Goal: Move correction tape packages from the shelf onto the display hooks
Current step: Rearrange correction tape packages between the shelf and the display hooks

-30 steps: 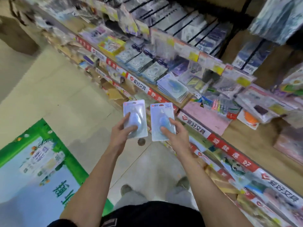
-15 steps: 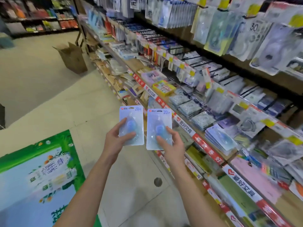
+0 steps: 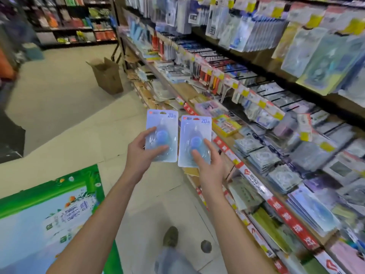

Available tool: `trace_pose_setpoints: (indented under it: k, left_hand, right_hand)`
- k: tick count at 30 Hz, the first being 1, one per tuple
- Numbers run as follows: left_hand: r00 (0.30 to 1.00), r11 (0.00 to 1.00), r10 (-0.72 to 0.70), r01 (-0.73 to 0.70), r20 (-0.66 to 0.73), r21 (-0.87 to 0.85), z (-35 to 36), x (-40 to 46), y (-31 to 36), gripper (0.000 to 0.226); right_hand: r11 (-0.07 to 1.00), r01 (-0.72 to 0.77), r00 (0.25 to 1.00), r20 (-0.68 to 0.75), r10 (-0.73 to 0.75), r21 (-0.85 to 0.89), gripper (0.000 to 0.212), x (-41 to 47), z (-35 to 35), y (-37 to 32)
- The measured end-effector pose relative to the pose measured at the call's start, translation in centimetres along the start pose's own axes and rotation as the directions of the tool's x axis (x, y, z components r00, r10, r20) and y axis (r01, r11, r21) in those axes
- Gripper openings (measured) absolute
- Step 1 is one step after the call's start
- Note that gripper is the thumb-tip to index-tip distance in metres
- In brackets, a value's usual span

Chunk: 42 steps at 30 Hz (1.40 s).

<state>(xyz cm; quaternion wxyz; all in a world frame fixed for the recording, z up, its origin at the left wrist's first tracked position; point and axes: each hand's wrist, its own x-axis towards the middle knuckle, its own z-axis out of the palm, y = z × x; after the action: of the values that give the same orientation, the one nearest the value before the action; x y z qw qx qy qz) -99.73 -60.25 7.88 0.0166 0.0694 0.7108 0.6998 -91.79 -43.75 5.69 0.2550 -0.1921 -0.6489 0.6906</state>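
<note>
both hands have lifted since a second ago, with more of the hanging rows now in view. an open cardboard box (image 3: 107,76) stands on the floor, contents unseen. two correction tape packages: left hand (image 3: 138,155) grips the left package (image 3: 162,135), right hand (image 3: 210,167) grips the right package (image 3: 194,140), side by side before the shelf (image 3: 254,180).

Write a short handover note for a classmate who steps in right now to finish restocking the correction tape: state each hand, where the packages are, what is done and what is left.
Left hand grips one correction tape package by its lower part, upright.
Right hand grips a second package the same way, beside the first, not touching.
Both are held over the aisle floor, in front of the shelf edge.
Done: two packages picked up.
Left: hang both on the display hooks above the shelf; more flat packs still lie on the shelf, though blur hides which are correction tape.
</note>
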Motion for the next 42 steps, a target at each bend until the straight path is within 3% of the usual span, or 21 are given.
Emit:
trace_pose_setpoints:
  k: [12,25,34,42]
  left_hand:
    - [0.998,0.996,0.052,-0.054,0.033,0.073,-0.2,21.1,1.3,0.061]
    - [0.994,0.995,0.095,-0.095,0.062,-0.005,1.2,39.2,0.7,0.063]
    - [0.946,0.985,0.166,-0.147,0.279,-0.09,1.3,55.0,0.5,0.062]
    - [0.849,0.964,0.232,-0.137,0.475,-0.226,3.8,66.0,2.0,0.058]
  right_hand:
    - [0.997,0.065,0.998,0.001,-0.065,0.031,0.046,18.9,10.6,-0.6]
    - [0.996,0.081,0.996,-0.026,-0.081,0.022,0.045,33.0,19.6,-0.4]
    - [0.993,0.111,0.967,-0.236,-0.1,0.032,0.048,42.5,27.1,-0.9]
    - [0.98,0.197,0.862,-0.481,-0.159,0.029,0.048,49.5,31.2,-3.2]
